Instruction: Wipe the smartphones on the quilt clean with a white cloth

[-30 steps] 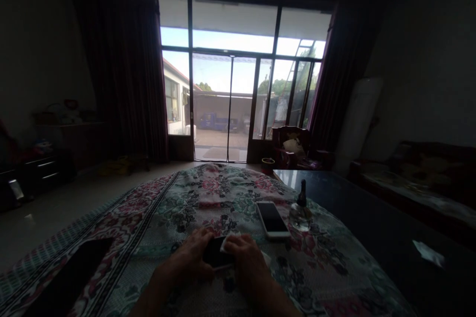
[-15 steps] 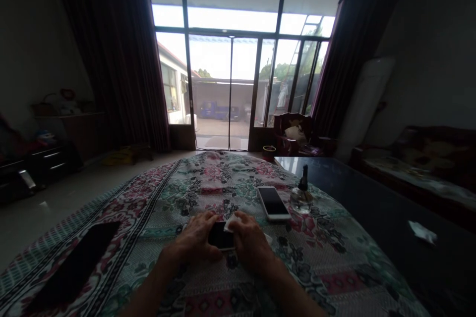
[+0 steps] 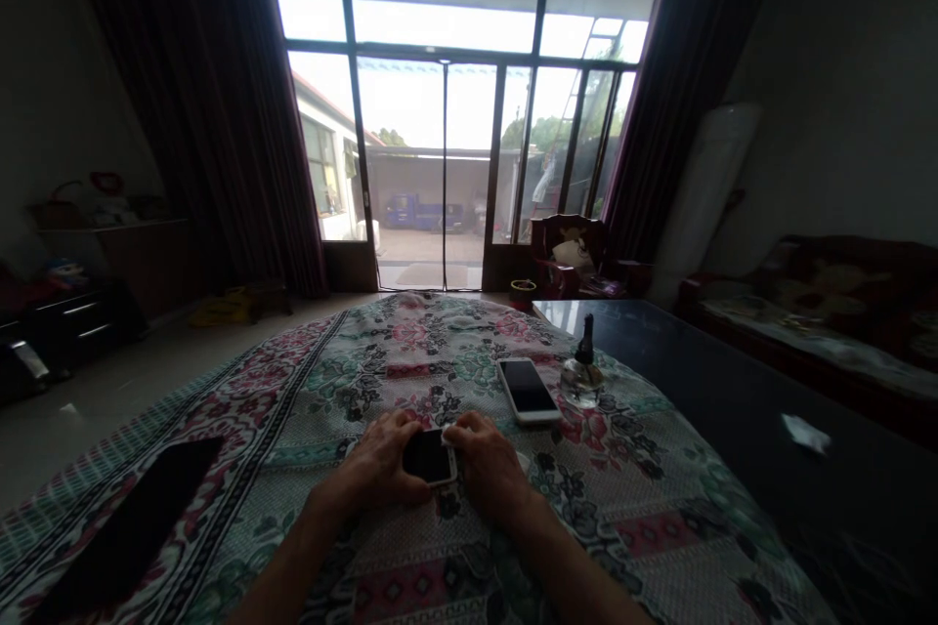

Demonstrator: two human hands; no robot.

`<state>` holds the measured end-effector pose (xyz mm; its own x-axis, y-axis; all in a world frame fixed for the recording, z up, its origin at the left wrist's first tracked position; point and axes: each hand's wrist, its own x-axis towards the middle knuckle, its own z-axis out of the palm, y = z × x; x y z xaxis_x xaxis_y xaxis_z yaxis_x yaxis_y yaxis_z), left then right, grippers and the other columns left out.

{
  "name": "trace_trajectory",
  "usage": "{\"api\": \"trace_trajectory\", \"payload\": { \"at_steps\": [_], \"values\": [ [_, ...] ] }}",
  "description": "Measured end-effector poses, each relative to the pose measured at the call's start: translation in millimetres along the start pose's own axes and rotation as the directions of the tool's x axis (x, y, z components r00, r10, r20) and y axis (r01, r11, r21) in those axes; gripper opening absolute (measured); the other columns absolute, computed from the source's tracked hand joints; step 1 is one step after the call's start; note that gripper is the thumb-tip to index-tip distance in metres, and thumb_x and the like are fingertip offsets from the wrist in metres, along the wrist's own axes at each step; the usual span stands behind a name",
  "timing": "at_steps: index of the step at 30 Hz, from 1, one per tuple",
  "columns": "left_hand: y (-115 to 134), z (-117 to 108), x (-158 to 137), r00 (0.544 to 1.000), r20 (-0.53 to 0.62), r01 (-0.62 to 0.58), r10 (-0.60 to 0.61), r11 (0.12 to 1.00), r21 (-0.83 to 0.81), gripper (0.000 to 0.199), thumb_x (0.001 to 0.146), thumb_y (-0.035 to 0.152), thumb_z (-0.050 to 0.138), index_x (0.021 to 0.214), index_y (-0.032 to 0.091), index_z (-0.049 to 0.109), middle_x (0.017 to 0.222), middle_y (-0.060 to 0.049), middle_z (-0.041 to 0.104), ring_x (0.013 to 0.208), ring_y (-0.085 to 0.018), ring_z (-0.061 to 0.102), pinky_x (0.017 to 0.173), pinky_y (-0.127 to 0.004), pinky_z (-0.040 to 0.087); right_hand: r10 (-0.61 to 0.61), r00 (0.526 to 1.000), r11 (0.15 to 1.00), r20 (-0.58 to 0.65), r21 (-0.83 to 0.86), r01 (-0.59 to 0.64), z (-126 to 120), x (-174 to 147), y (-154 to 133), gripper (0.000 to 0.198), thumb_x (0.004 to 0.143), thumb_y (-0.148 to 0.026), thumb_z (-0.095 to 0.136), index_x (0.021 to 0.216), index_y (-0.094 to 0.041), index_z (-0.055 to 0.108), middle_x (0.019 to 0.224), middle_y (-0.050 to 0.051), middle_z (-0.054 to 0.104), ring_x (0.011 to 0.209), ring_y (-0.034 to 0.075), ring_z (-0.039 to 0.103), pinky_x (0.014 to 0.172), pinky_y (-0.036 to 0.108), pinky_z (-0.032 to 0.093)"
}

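A smartphone (image 3: 429, 457) with a dark screen and pale edge lies on the flowered cloth. Around its left end, the thumb and fingers of my left hand (image 3: 385, 459) grip it. My right hand (image 3: 488, 464) is closed on a small white wipe (image 3: 447, 436), pressed at the phone's upper right edge; most of the wipe is hidden by the fingers. Beyond my right hand lies a second, white-framed phone (image 3: 529, 391), screen up. Beside that stands a clear round bottle (image 3: 582, 381) with a black spray top.
A patterned cloth (image 3: 308, 508) covers the surface under my hands. On its left lies a dark flat strip (image 3: 132, 527). To the right, a black glossy table (image 3: 703, 391) carries a crumpled white piece (image 3: 806, 434). A wooden chair (image 3: 572, 259) stands near the glass doors.
My right hand has shifted with the wipe to the phone's right edge, uncovering more of the screen. My left hand keeps its grip. The whole view has swung slightly.
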<state>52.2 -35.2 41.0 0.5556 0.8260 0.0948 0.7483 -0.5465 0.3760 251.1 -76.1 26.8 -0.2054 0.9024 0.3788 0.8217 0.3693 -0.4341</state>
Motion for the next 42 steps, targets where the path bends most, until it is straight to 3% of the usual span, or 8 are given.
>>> {"api": "trace_trajectory", "payload": {
  "at_steps": [7,12,17,23,28,37,42],
  "values": [
    [-0.9,0.9,-0.1,1.0,-0.02,0.011,-0.012,1.0,-0.022,0.063,0.053,0.04,0.077,0.112,0.022,0.064,0.118,-0.007,0.059,0.109,-0.029,0.053,0.096,-0.036,0.042,0.009,0.996,0.999,0.091,0.048,-0.013,-11.9,-2.4,-0.4,0.028,0.077,-0.01,0.052,0.078,-0.024,0.076,0.085,0.003,0.068,0.077,0.016,0.061,0.071,0.024,0.042],
    [-7.4,-16.8,-2.1,0.999,-0.02,0.028,-0.032,0.985,-0.173,0.066,0.059,0.04,0.075,0.12,0.021,0.059,0.118,-0.006,0.059,0.106,-0.026,0.056,0.09,-0.033,0.046,0.171,0.982,0.94,-0.076,0.312,-0.139,-11.2,6.7,9.3,0.035,0.073,-0.005,0.048,0.085,-0.02,0.077,0.089,0.004,0.071,0.079,0.015,0.065,0.075,0.024,0.046],
    [-3.7,-38.7,-5.2,1.0,0.024,0.022,-0.015,0.943,-0.332,0.058,0.065,0.034,0.069,0.121,0.023,0.059,0.119,-0.004,0.061,0.103,-0.023,0.058,0.089,-0.03,0.047,0.272,0.953,0.843,-0.133,0.51,-0.17,-7.7,12.9,4.5,0.03,0.072,-0.009,0.053,0.088,-0.019,0.076,0.094,0.006,0.073,0.09,0.019,0.067,0.084,0.028,0.049],
    [2.2,-46.3,-7.4,1.0,0.03,0.014,-0.002,0.925,-0.379,0.057,0.064,0.032,0.067,0.121,0.024,0.061,0.124,-0.003,0.062,0.112,-0.027,0.056,0.097,-0.034,0.044,0.251,0.934,0.81,-0.256,0.584,-0.058,-16.0,14.2,-6.2,0.016,0.079,-0.027,0.063,0.085,-0.019,0.076,0.089,0.007,0.072,0.085,0.02,0.067,0.079,0.03,0.051],
    [4.8,-48.7,-8.0,0.999,0.034,-0.005,0.022,0.908,-0.419,0.055,0.066,0.03,0.066,0.12,0.023,0.062,0.122,-0.003,0.064,0.112,-0.025,0.057,0.098,-0.031,0.044,0.225,0.922,0.786,-0.314,0.618,0.019,-21.1,14.6,-14.3,0.016,0.082,-0.023,0.06,0.087,-0.02,0.075,0.087,0.006,0.071,0.083,0.018,0.066,0.076,0.027,0.05],
    [-6.0,-45.7,-8.2,1.0,-0.018,0.014,-0.023,0.912,-0.409,0.056,0.066,0.031,0.066,0.121,0.021,0.062,0.116,-0.003,0.065,0.108,-0.025,0.058,0.093,-0.03,0.046,0.055,0.938,0.798,-0.342,0.58,0.164,-10.8,7.3,-35.8,0.016,0.083,-0.02,0.062,0.089,-0.023,0.076,0.084,0.004,0.069,0.079,0.015,0.064,0.074,0.026,0.049],
    [4.4,-40.3,-6.4,1.0,-0.005,-0.011,0.01,0.924,-0.381,0.051,0.065,0.03,0.068,0.116,0.025,0.064,0.115,-0.002,0.064,0.106,-0.023,0.058,0.093,-0.031,0.047,0.134,0.93,0.787,-0.344,0.607,0.111,-11.5,11.8,-21.9,0.016,0.082,-0.02,0.061,0.085,-0.022,0.076,0.082,0.005,0.069,0.079,0.017,0.064,0.073,0.027,0.051]
  ]
}}
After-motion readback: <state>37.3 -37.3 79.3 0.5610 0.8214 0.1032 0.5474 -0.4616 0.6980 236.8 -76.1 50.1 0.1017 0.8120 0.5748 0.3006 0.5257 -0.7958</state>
